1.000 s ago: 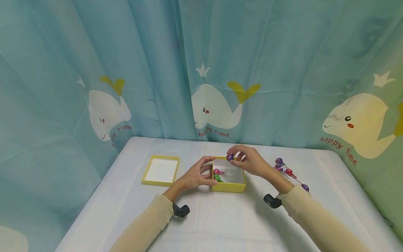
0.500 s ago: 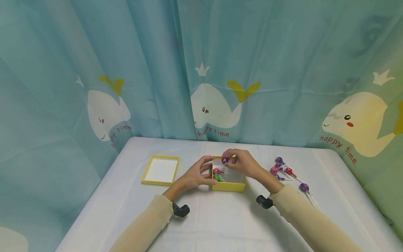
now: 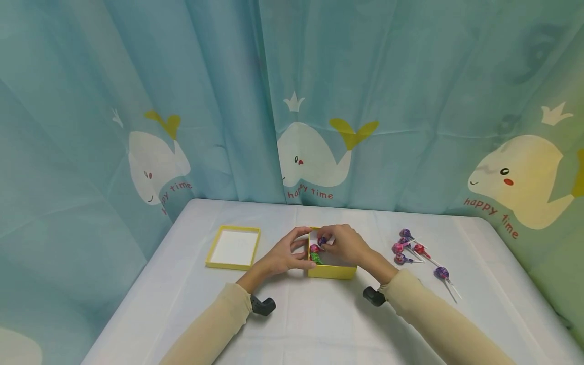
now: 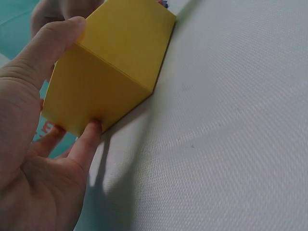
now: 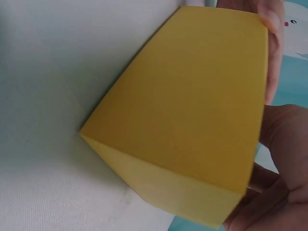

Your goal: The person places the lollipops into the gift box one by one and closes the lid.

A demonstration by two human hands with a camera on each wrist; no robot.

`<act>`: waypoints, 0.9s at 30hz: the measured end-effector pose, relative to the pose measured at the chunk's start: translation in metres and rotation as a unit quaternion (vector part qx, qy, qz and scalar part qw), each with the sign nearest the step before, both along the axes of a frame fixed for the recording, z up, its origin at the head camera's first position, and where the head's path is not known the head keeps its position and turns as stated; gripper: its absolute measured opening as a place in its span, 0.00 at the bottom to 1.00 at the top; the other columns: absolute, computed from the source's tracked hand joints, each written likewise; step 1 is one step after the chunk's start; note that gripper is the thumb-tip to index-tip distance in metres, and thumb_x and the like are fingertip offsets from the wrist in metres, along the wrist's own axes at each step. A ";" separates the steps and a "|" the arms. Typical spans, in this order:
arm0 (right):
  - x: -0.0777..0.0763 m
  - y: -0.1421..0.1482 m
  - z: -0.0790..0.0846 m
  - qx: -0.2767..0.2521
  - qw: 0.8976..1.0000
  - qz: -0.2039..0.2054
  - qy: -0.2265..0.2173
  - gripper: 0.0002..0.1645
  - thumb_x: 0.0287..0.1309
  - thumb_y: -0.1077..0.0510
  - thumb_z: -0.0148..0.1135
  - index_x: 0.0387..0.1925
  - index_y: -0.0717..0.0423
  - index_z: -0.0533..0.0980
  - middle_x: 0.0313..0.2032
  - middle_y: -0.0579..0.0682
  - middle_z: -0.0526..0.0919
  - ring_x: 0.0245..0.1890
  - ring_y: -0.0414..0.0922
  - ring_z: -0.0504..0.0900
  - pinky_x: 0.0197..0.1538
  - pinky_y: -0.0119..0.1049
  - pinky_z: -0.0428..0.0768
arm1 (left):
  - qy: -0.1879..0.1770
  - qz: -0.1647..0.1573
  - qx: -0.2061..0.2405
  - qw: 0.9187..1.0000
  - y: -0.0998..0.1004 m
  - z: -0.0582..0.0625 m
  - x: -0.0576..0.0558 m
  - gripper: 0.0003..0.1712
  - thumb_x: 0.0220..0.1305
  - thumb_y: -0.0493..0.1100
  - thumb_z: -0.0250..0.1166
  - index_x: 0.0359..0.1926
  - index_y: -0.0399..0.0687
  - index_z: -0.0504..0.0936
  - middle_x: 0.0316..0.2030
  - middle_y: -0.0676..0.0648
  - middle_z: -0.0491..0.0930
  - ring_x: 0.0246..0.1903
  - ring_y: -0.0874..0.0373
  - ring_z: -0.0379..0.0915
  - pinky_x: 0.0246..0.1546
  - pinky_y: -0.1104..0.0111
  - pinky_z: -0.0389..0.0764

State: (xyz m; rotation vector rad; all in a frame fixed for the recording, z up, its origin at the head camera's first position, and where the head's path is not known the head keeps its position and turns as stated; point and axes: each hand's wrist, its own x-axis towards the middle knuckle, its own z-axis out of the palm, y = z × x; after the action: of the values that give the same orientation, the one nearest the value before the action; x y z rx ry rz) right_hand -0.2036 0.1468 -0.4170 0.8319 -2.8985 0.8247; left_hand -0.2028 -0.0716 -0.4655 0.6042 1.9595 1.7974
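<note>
My left hand point(image 3: 284, 255) grips the left side of an open yellow box point(image 3: 332, 272), thumb at the front corner and fingers spread along the left wall. Between the thumb and fingers of my right hand point(image 3: 349, 246) is a purple-wrapped lollipop point(image 3: 322, 241), lowered into the box near its left wall. A pink lollipop point(image 3: 315, 249) and a green lollipop point(image 3: 316, 259) lie inside, just in front of it. From the right wrist view, the box's yellow wall point(image 5: 178, 96) hides the right hand's fingertips.
A yellow-rimmed lid point(image 3: 233, 247), white inside up, lies left of the box. Several lollipops point(image 3: 398, 248) are bunched to the right, with one purple lollipop point(image 3: 441, 273) nearer the front. A whale-print curtain point(image 3: 319, 101) hangs behind the white-covered table point(image 3: 310, 324).
My right hand has moved left and down with the purple lollipop, from above the box's back edge into the box. My left hand has stayed at the box's left side.
</note>
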 end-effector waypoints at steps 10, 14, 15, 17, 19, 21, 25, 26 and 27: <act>0.002 -0.010 -0.003 0.047 0.999 -0.024 -0.008 0.11 0.52 0.63 0.72 0.39 0.55 0.82 0.33 0.48 0.86 0.34 0.42 0.83 0.39 0.42 0.85 | 0.005 0.002 -0.003 1.000 0.000 -0.001 0.000 0.48 0.50 0.35 0.77 0.69 0.60 0.62 0.71 0.52 0.56 0.70 0.50 0.55 0.63 0.63 0.71; 0.001 -0.012 -0.005 0.054 0.998 -0.033 -0.005 0.11 0.54 0.64 0.71 0.41 0.55 0.82 0.35 0.48 0.86 0.35 0.43 0.83 0.41 0.42 0.86 | 0.004 0.001 -0.001 1.000 0.000 -0.001 0.000 0.49 0.50 0.35 0.77 0.69 0.59 0.61 0.71 0.52 0.56 0.70 0.51 0.55 0.63 0.64 0.72; 0.001 -0.012 -0.006 0.054 0.998 -0.036 -0.005 0.11 0.54 0.64 0.71 0.41 0.55 0.82 0.35 0.48 0.86 0.36 0.43 0.84 0.42 0.42 0.86 | 0.004 0.001 0.000 1.000 0.000 -0.001 0.000 0.49 0.50 0.35 0.77 0.69 0.59 0.61 0.71 0.52 0.56 0.70 0.51 0.55 0.62 0.64 0.72; 0.000 -0.013 -0.007 0.055 0.998 -0.039 -0.004 0.11 0.55 0.65 0.69 0.41 0.56 0.82 0.36 0.49 0.86 0.35 0.43 0.84 0.42 0.42 0.86 | 0.003 0.001 0.000 1.000 0.000 0.000 0.000 0.49 0.50 0.35 0.77 0.69 0.58 0.61 0.71 0.52 0.56 0.70 0.51 0.55 0.62 0.64 0.72; -0.001 -0.013 -0.007 0.057 0.998 -0.040 -0.004 0.10 0.55 0.66 0.68 0.40 0.56 0.82 0.35 0.49 0.86 0.33 0.42 0.82 0.40 0.41 0.85 | 0.002 0.001 0.001 1.000 0.000 0.000 0.000 0.49 0.50 0.34 0.77 0.69 0.57 0.61 0.71 0.52 0.56 0.70 0.51 0.55 0.62 0.64 0.72; -0.001 -0.014 -0.007 0.059 0.997 -0.040 -0.004 0.09 0.55 0.67 0.68 0.39 0.56 0.82 0.33 0.49 0.86 0.31 0.41 0.81 0.38 0.41 0.85 | 0.003 0.001 0.002 1.000 0.000 0.000 0.000 0.50 0.50 0.34 0.77 0.70 0.56 0.60 0.71 0.52 0.56 0.70 0.51 0.55 0.63 0.64 0.72; -0.002 -0.014 -0.008 0.063 0.997 -0.040 0.002 0.09 0.55 0.69 0.67 0.38 0.56 0.82 0.31 0.50 0.85 0.28 0.40 0.78 0.36 0.39 0.84 | 0.005 0.002 0.002 1.000 0.001 0.001 0.000 0.50 0.50 0.34 0.76 0.70 0.56 0.60 0.71 0.52 0.55 0.70 0.51 0.55 0.63 0.64 0.71; -0.003 -0.014 -0.009 0.063 0.997 -0.040 0.005 0.09 0.55 0.69 0.67 0.38 0.56 0.82 0.31 0.50 0.85 0.28 0.40 0.77 0.36 0.39 0.84 | 0.005 0.001 0.002 1.000 0.001 0.001 0.001 0.50 0.50 0.34 0.76 0.70 0.56 0.60 0.72 0.52 0.55 0.70 0.51 0.55 0.63 0.64 0.71; -0.003 -0.014 -0.010 0.063 0.997 -0.040 0.009 0.10 0.54 0.69 0.67 0.38 0.56 0.82 0.31 0.50 0.85 0.28 0.40 0.78 0.36 0.39 0.84 | 0.004 0.002 0.001 1.000 0.001 0.002 0.001 0.50 0.50 0.34 0.76 0.70 0.56 0.60 0.72 0.52 0.55 0.70 0.51 0.55 0.63 0.64 0.71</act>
State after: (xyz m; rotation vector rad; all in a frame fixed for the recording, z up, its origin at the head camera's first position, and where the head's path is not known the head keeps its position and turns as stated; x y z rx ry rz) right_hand -0.2063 0.1328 -0.4266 0.7223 -2.9721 0.6307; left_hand -0.2015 -0.0711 -0.4640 0.6097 1.9653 1.8032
